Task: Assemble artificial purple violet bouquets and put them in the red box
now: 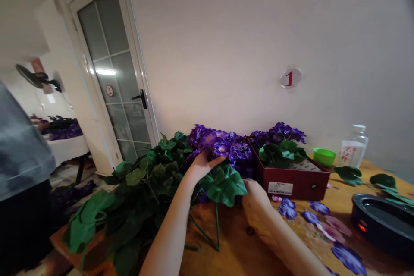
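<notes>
A heap of green leaves (139,198) lies at center left on a wooden table (233,246). Purple flowers (220,142) at center are touched by the left hand (205,166), its fingers spread across them. A leaf (224,185) is met by the right hand (255,194), fingers pressed together; whether it is pinched cannot be told. Just beside, a red box (291,185) stands; loose purple petals (287,209) are scattered at lower right.
</notes>
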Available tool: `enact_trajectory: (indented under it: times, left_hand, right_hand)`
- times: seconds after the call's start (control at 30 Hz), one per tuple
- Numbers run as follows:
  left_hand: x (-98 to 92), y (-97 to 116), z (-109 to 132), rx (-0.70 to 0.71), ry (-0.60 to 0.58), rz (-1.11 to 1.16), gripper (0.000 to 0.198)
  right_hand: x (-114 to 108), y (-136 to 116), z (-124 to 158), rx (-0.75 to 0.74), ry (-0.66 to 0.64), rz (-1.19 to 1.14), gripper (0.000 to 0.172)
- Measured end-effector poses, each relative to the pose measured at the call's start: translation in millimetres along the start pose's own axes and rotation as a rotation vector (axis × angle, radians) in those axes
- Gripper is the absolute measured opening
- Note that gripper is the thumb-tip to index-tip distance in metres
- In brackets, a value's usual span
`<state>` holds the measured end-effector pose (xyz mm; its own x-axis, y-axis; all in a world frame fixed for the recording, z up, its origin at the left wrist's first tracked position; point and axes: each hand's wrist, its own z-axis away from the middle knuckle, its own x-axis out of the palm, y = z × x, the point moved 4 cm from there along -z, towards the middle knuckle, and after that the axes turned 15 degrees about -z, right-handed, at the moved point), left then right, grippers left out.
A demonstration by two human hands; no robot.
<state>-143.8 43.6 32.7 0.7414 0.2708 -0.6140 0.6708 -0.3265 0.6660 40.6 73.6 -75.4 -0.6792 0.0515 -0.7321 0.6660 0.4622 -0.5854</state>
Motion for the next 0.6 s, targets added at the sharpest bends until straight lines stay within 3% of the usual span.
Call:
enact_trajectory:
  times: [0.2,0.33,0.47,0.6]
  left_hand:
    - [8.5,-32,-11,-0.048,-0.036,-0.121,0.051]
    - [15.9,-45,-17,-0.072,-0.006,-0.189,0.045]
    - [16.1,-45,-17,-0.071,0.031,-0.298,0.042]
    - [2.0,-32,-9,-0.1,0.101,-0.434,0.037]
  right_hand:
    - [-52,19,-13,0.023,0.226,-0.049,0.027]
    - [-89,14,-9,0.007,0.421,-0.055,0.028]
    - [-111,1,-1,-0.051,0.543,-0.058,0.027]
    - [-120,-6,5,-0.115,0.626,-0.048,0.025]
